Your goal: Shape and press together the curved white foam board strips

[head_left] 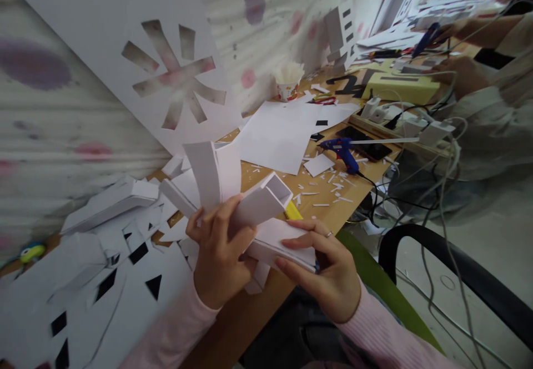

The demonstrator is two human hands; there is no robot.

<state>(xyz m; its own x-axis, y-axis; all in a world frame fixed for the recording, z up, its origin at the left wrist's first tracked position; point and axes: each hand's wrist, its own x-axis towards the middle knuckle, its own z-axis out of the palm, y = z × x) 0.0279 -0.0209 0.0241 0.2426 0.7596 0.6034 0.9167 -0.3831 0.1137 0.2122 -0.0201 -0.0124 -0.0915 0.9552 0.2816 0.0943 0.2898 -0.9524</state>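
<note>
Both hands grip a white foam-board character (262, 200), built of several box-shaped arms that spread out from its middle. My left hand (225, 247) is wrapped round the centre, its fingers pressed between the upright curved arm and the open-ended one. With its thumb below and fingers on top, my right hand (322, 263) pinches the arm nearest me at its outer end. Past the hands, a blue glue gun (342, 151) lies on the table with a white glue stick in its back. The character's underside is hidden by my hands.
A white board with cut-outs (183, 41) leans on the wall at left. White sheets (266, 136) and scraps cover parts of the table (308, 230). A power strip (387, 122) with cables sits at the right edge. Beyond it, a co-worker's hand (452, 30) holds another glue gun.
</note>
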